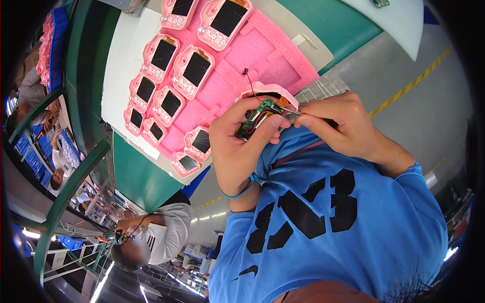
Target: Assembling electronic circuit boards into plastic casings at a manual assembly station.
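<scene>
In front of my chest, my left hand [233, 135] is closed around a small green circuit board [264, 107] with red and black wires. An open pink shell [278, 90] sits just behind the board, partly covered by my fingers. One thin wire runs up from there to a small black part [245, 71] over the pink foam. My right hand [346, 123] pinches a thin metal tool [290, 110], whose tip meets the board's right end. Most of the tool is hidden in my fingers, so its exact kind is unclear.
A pink foam tray [262, 48] lies on the bench, holding several pink handheld consoles [193, 72] with dark screens. Green bench top [144, 174] shows below it. A co-worker [164, 230] in a light shirt is at the lower left, near a green metal frame [73, 184].
</scene>
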### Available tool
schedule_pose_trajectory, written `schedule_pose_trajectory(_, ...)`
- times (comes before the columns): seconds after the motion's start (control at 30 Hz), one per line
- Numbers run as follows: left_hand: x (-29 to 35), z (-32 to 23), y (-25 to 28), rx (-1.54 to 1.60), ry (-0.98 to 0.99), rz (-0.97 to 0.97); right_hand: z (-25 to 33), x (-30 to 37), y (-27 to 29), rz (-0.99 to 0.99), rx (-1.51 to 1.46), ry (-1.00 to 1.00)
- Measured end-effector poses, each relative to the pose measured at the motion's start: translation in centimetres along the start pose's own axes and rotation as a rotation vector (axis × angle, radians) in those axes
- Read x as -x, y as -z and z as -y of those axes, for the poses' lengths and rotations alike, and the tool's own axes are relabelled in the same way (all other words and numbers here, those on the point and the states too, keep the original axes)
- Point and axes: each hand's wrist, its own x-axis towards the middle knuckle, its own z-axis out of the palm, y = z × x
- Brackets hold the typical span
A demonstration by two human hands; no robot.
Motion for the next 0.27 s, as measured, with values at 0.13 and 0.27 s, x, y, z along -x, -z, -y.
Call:
schedule_pose_trajectory(0.13,-0.04,0.21,0.08,0.002,-0.015,0.014,0.13,0.02,0.09,-0.005,-0.019,-0.002)
schedule_pose_trajectory(0.27,0.1,0.34,0.14,0.001,-0.031,0.031,0.07,0.05,0.35,0.011,0.002,0.01)
